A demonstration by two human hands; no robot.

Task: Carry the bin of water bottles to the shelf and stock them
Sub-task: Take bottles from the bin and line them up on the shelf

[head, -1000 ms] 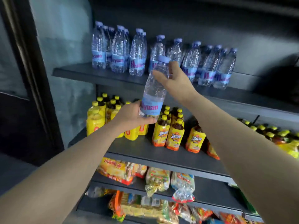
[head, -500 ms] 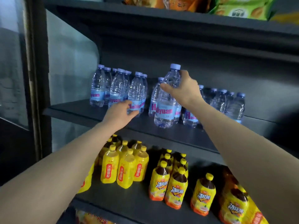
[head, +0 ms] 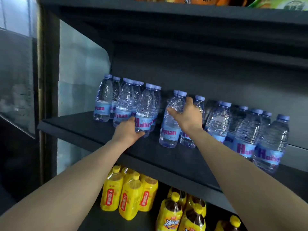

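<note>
While the right hand (head: 186, 116) is grasping the shoulder of a water bottle (head: 170, 129) standing on the shelf (head: 80, 124), the left hand (head: 127, 133) is gripping a neighbouring bottle (head: 145, 110); a careless nudge is risking toppling the tightly packed rows.

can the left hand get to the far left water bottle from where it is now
Probably yes. The left hand grips a bottle in the left cluster, and the far-left water bottle stands just beyond on the same shelf, with bare shelf in front. It would have to let go first.
</note>
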